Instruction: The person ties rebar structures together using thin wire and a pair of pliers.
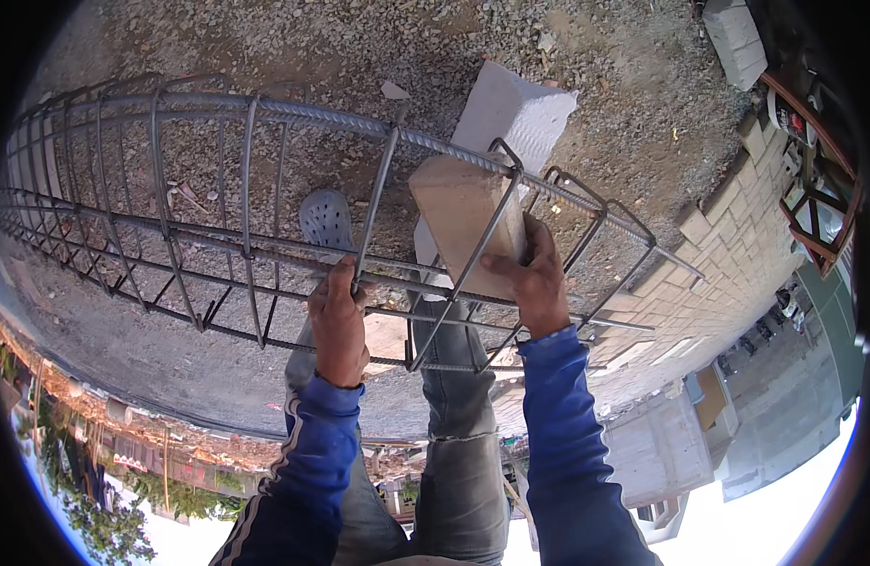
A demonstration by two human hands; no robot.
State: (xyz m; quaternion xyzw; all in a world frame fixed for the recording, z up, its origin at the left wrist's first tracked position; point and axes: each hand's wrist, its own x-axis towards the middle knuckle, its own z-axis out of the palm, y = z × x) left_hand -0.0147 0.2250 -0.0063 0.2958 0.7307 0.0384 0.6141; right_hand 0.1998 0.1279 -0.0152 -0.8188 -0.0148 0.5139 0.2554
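Observation:
A rebar cage (322, 119) of ribbed long bars and tied square stirrups lies across the view in front of me. My left hand (338, 325) is closed around a steel stirrup (375, 198) where it meets a long bar. My right hand (540, 283) holds a tan rectangular block (453, 205) by its right side, with the thumb on its near face. Bars and a stirrup cross in front of this block; whether it stands inside or under the cage I cannot tell. Behind it lies a pale, rough-edged block (516, 106), partly hidden.
My foot in a grey clog (325, 219) stands on gravel (322, 42) beyond the cage's bars. Paving blocks (725, 226) cover the right side. Another grey block (736, 42) and a brown frame (824, 219) are at the upper right. Bar ends (679, 262) stick out rightward.

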